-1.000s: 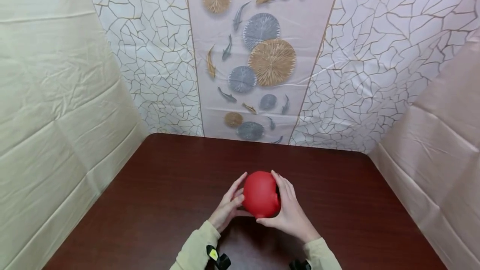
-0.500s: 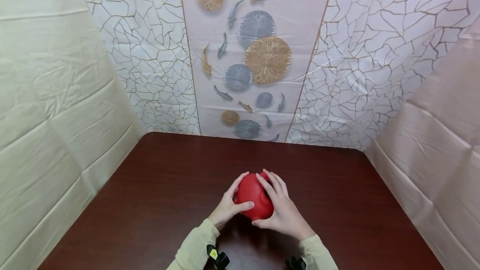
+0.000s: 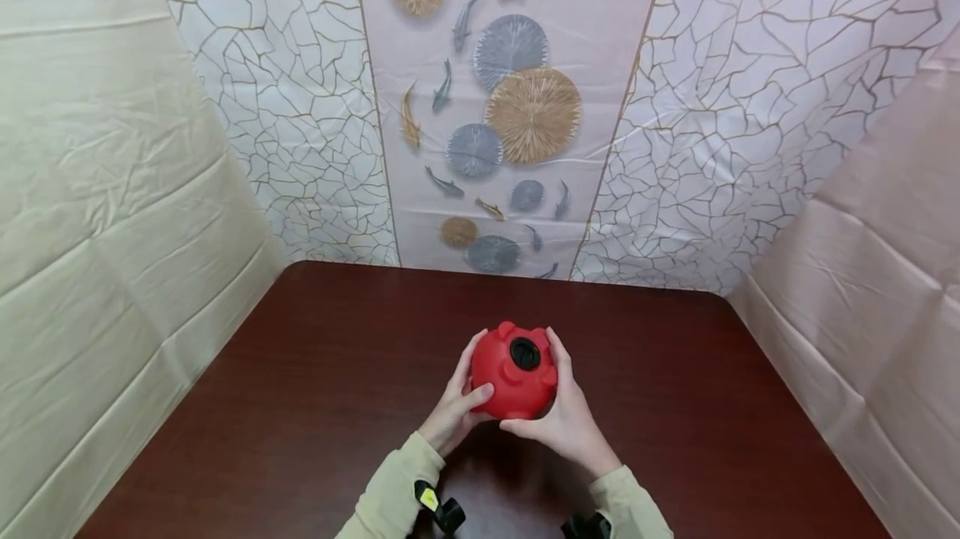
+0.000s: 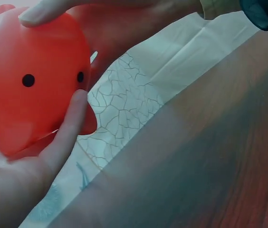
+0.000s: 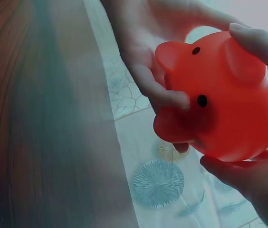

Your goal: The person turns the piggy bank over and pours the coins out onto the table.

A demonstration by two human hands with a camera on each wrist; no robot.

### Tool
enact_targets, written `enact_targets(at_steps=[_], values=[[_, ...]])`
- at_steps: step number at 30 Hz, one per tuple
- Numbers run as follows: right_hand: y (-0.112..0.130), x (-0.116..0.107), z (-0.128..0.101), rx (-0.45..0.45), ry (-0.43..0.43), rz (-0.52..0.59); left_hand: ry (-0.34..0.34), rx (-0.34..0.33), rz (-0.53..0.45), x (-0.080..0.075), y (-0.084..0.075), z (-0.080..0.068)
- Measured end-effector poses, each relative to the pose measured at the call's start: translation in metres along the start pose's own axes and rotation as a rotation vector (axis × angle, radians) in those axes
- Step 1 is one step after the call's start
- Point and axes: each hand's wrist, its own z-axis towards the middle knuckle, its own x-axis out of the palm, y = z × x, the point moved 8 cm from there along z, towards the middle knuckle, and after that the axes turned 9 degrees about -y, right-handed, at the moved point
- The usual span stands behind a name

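A red plastic piggy bank (image 3: 514, 372) is held above the dark wooden table (image 3: 315, 389), turned belly-up so its round black plug (image 3: 524, 353) faces the head camera. My left hand (image 3: 459, 404) grips its left side, thumb across the front. My right hand (image 3: 558, 414) grips its right side, fingers curled over the top edge. In the left wrist view the piggy bank (image 4: 34, 85) shows two black eye dots, my left hand's thumb (image 4: 67, 128) lying across its face. In the right wrist view the piggy bank (image 5: 224, 99) shows its snout, ear and eyes between both hands.
The table sits in a booth of draped cloth: cream sheet (image 3: 97, 189) at left, pinkish sheet (image 3: 877, 256) at right, a crackle-and-fish patterned backdrop (image 3: 510, 122) behind. Black wrist camera mounts (image 3: 442, 514) show at the frame's lower edge.
The piggy bank was turned in both hands: first its smooth rounded back faced the camera, now its underside with the black plug faces up. The hands lifted it slightly away from me.
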Motion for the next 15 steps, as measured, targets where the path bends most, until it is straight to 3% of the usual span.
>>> enact_targets(at_steps=[3,8,10,13,15], values=[[0.001,-0.004,0.002,-0.035,-0.023,-0.048,-0.023,0.029,0.115,0.001,-0.006,0.001],[0.002,-0.01,0.003,-0.084,-0.044,-0.155,-0.048,0.151,0.529,0.011,-0.02,0.005],[0.002,-0.011,0.003,-0.095,-0.043,-0.182,-0.044,0.187,0.652,0.015,-0.022,0.006],[0.0,-0.006,0.001,-0.122,-0.018,-0.198,-0.055,0.203,0.763,0.015,-0.021,0.008],[-0.002,-0.002,-0.001,-0.138,0.013,-0.198,-0.067,0.185,0.776,0.013,-0.017,0.008]])
